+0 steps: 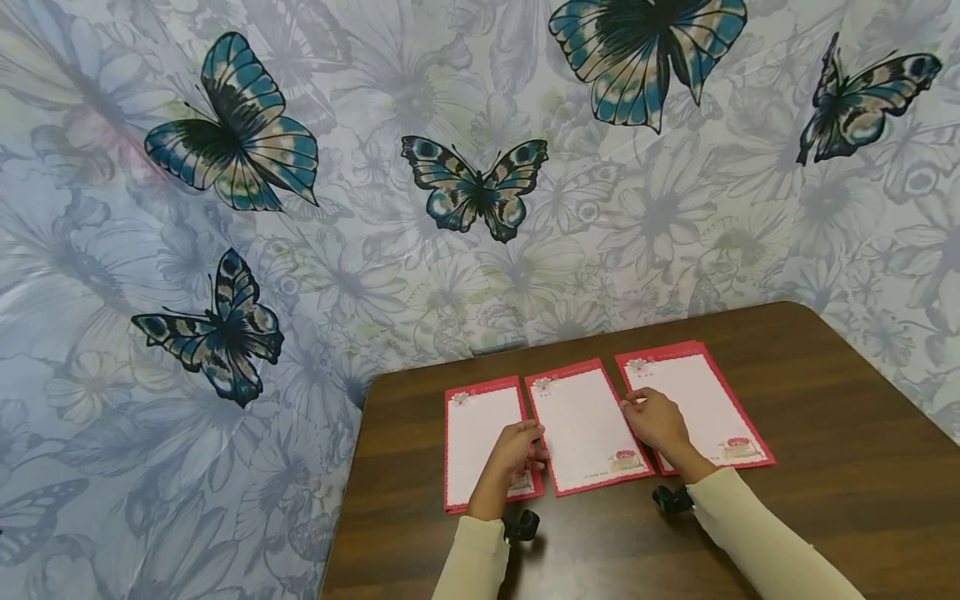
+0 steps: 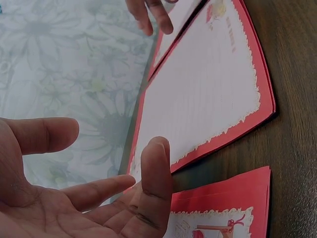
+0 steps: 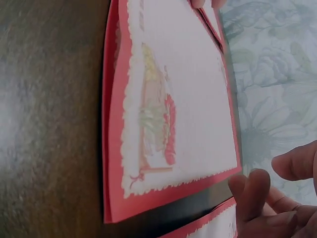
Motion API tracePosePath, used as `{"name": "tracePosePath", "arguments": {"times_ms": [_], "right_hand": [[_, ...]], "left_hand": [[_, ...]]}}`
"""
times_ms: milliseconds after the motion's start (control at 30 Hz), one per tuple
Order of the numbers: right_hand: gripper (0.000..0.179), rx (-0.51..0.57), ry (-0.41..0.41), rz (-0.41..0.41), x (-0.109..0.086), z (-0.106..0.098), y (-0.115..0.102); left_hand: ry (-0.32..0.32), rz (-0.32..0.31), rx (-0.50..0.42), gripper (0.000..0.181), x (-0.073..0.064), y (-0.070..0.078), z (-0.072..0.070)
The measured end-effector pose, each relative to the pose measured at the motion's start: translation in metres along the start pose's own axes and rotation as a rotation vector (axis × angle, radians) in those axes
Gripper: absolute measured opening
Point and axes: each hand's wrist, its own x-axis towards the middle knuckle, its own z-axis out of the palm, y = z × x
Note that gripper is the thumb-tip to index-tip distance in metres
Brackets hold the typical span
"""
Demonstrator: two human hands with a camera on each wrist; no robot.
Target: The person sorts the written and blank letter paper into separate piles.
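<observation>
Three red-bordered stationery sheets with white lined centres lie in a row: the left sheet (image 1: 480, 425), the middle sheet (image 1: 588, 425) and the right sheet (image 1: 701, 392). Each seems to have layers under it at the edges. My left hand (image 1: 513, 454) is over the right side of the left sheet, its fingertips by the middle sheet's left edge. In the left wrist view its thumb stands apart from its loosely bent fingers (image 2: 156, 173). My right hand (image 1: 658, 423) is at the middle sheet's right edge, partly over the right sheet. Its thumb (image 3: 297, 161) and fingers are apart, pinching nothing.
The brown wooden table (image 1: 840, 417) has a rounded far corner. Behind it hangs a pale floral cloth or wall covering (image 1: 360, 267) printed with blue butterflies. A dark wrist camera (image 1: 521, 525) sits at the left sleeve, another (image 1: 672, 499) at the right.
</observation>
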Motion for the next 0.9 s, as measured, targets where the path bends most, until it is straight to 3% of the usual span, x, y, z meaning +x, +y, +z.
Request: {"name": "tracePosePath", "arguments": {"times_ms": [300,600,800,900], "right_hand": [[0.037,0.017,-0.036,0.022,0.001,0.005,0.003],[0.034,0.083,0.041,-0.010,0.005,0.004,-0.007],[0.037,0.231,-0.036,-0.013,0.008,0.009,-0.006],[0.040,0.250,-0.074,-0.012,0.009,0.011,-0.002]], "left_hand": [[0.018,-0.014,0.062,0.054,-0.002,0.001,0.000],[-0.001,0.006,0.033,0.056,-0.002,0.002,-0.002],[0.003,0.003,0.051,0.057,-0.002,0.002,-0.001],[0.007,-0.006,0.060,0.056,-0.001,0.002,0.000]]}}
